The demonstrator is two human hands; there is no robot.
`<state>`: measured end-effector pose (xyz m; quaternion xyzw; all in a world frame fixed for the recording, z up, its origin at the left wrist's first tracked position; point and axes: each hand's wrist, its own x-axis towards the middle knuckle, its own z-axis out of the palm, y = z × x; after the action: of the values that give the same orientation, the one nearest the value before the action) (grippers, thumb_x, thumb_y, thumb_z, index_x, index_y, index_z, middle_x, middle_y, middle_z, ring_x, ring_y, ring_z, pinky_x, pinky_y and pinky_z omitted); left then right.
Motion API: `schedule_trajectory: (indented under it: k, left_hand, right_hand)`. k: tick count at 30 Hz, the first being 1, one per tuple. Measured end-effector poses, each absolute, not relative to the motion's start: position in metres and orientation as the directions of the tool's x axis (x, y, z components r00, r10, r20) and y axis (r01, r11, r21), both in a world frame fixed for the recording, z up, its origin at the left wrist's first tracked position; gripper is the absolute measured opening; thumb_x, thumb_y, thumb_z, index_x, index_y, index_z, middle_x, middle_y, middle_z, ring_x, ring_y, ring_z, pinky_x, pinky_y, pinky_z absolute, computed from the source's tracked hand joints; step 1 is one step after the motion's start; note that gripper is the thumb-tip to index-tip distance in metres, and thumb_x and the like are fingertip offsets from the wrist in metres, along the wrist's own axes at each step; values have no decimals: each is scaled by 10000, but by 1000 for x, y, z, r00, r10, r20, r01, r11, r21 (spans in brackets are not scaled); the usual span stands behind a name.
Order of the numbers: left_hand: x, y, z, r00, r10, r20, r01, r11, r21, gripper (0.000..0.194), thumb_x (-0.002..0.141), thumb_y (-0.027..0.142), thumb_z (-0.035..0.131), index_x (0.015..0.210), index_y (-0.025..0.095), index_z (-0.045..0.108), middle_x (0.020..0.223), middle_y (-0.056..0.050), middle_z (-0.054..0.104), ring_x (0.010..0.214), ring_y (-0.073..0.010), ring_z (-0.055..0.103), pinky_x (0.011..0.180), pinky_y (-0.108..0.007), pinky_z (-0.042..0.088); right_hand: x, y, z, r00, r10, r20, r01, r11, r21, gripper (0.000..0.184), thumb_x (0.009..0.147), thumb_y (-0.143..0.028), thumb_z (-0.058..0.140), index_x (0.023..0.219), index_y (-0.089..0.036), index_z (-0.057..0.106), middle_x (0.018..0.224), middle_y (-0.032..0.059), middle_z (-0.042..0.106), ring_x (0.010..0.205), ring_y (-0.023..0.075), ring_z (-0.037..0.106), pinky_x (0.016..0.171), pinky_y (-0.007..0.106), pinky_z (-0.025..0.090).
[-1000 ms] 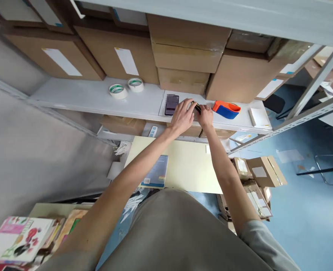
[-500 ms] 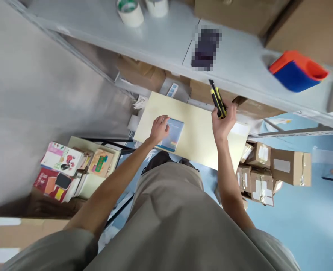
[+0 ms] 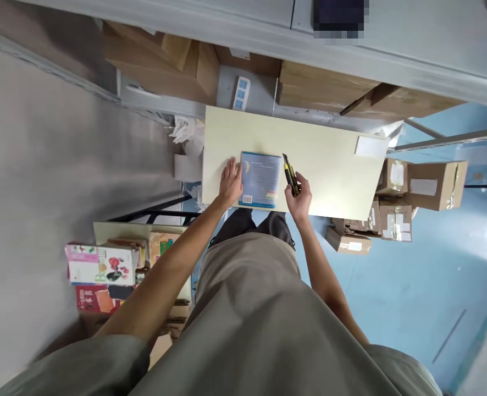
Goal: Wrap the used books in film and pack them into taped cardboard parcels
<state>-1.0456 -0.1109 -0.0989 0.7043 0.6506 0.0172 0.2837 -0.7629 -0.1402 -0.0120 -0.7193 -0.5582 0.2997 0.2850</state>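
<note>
A blue book [image 3: 261, 179] lies flat near the front edge of a pale yellow table [image 3: 330, 165]. My left hand [image 3: 230, 183] rests on the book's left edge with its fingers stretched out. My right hand [image 3: 298, 197] is closed round a yellow and black utility knife [image 3: 290, 175]. The knife points away from me, just right of the book and close above the table top.
A grey metal shelf [image 3: 412, 38] runs above the table, with cardboard boxes [image 3: 321, 88] and a power strip [image 3: 241, 93] under it. More boxes [image 3: 416, 190] stand on the blue floor at right. A small white card [image 3: 367, 146] lies at the table's far right corner. Stacked colourful books [image 3: 103, 267] sit on a low stand at left.
My view tipped down from the shelf to the table. My right hand brought the knife from the shelf down beside the book. My left hand dropped to the book and settled on its left edge.
</note>
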Motion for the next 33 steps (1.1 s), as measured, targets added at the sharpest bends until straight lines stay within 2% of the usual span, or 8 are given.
schedule_trajectory:
  k: [3,5,10,16,22,30,33]
  left_hand:
    - [-1055,-109,-102,267,903,-337,864,-69,500,868,959,149,566,1799,102,349,1905,-239,288,1806,-375,214,1438,-624,255]
    - [-1068,-104,-103,318,888,-331,843,-105,528,858,971,192,564,1801,108,363,1904,-229,298,1801,-380,228,1440,-632,246]
    - [-1105,-84,-102,411,852,-325,812,-179,556,820,1000,256,563,1789,103,399,1918,-216,266,1800,-393,220,1444,-629,223]
    - [-1121,-62,-97,534,783,-320,774,-301,557,775,1015,242,521,1781,156,432,1900,-197,331,1757,-419,308,1391,-680,313]
    - [-1120,-54,-90,559,756,-340,773,-326,544,804,979,207,559,1772,142,446,1879,-229,351,1708,-467,350,1343,-707,380]
    - [-1119,-51,-89,577,746,-332,775,-372,510,802,958,169,567,1750,107,459,1869,-229,366,1682,-450,369,1316,-656,433]
    - [-1120,-49,-91,578,745,-331,772,-369,518,797,948,171,580,1735,109,480,1873,-222,360,1673,-452,383,1301,-655,451]
  right_hand:
    - [-797,-152,-28,219,956,-194,675,-292,-678,615,975,-323,564,1576,-193,599,1366,187,764,1160,298,789,993,429,671]
    - [-823,-154,-37,197,942,-273,695,-331,-639,674,982,-317,550,1641,-179,538,1356,180,787,1160,306,795,995,433,673]
    - [-887,-136,-44,24,922,-387,771,-263,-579,691,1088,-336,511,1751,-165,418,1551,197,731,1311,330,766,1107,461,639]
    - [-934,-98,-28,-18,797,-604,923,-220,-317,694,1180,-310,352,1858,-207,247,1605,200,667,1273,329,763,1092,459,628]
    - [-953,-78,-21,6,774,-633,951,-201,-236,692,1186,-276,310,1867,-203,208,1593,224,645,1258,343,751,1054,440,615]
    - [-961,-75,-24,31,760,-649,968,-186,-171,683,1204,-261,289,1878,-227,179,1644,217,601,1262,334,746,1058,453,608]
    - [-964,-76,-24,32,753,-657,976,-165,-141,685,1223,-310,309,1886,-257,146,1675,239,578,1263,345,755,1052,466,612]
